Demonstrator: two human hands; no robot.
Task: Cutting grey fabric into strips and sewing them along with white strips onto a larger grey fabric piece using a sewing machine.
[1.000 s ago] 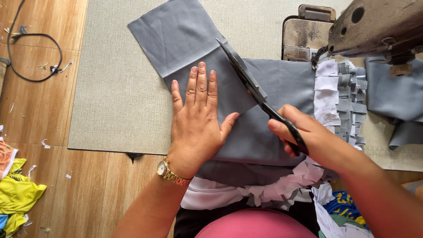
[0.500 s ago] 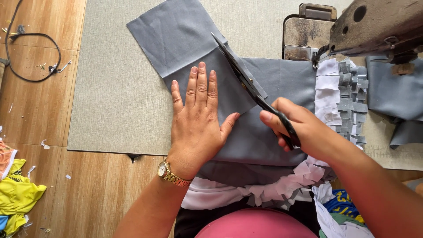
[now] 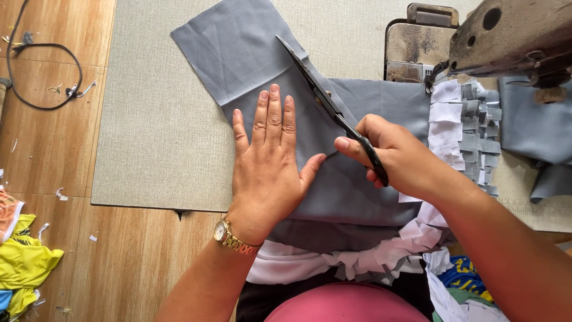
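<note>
**Scissors mid-cut through grey cloth**

Left hand lies flat, fingers spread, pinning the grey fabric to the counter. Right hand is curled tight through the handles of the scissors, blades nearly shut, slicing diagonally. Cutting step, by the look; continuing calls for steady pressure and a straight line.

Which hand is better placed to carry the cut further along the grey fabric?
Right. The right hand grips the black scissors, whose blades already lie on the grey fabric. The left hand is pressed flat on the cloth beside the blades and holds no tool.
</note>
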